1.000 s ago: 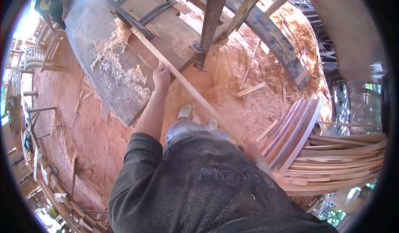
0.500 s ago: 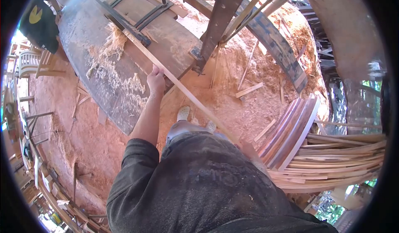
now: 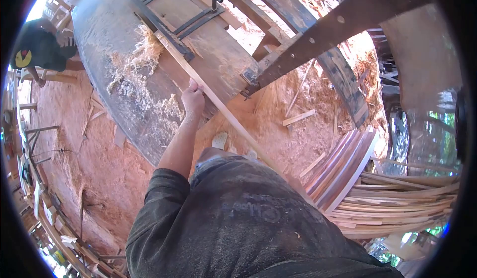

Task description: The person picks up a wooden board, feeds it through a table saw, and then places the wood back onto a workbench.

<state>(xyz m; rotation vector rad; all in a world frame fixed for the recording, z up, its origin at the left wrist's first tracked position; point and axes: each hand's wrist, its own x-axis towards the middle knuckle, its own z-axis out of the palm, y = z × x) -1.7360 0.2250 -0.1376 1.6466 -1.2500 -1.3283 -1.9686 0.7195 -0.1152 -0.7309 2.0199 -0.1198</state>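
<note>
A long, narrow wooden strip (image 3: 226, 111) runs slantwise from the workbench down toward my right side. My left hand (image 3: 193, 98) is closed around its middle, thumb on top, just off the bench's near edge. The strip's far end lies along a dark bar (image 3: 171, 39) fixed on the wooden workbench (image 3: 144, 134). At the near end, my right hand (image 3: 296, 182) is at the strip beside my shirt; most of its fingers are hidden. Curly wood shavings (image 3: 144, 54) are heaped left of the bar.
A dark beam with holes (image 3: 338, 20) slants across the upper right. Stacked curved boards (image 3: 343, 166) and thin wooden strips (image 3: 392, 201) lie at my right. Another person (image 3: 44, 44) bends at the far left. Offcuts (image 3: 299, 117) lie on the dusty ground.
The view has shifted, and the dark beam now appears at a flatter slant. The other person has moved lower and left. My left hand still grips the strip.
</note>
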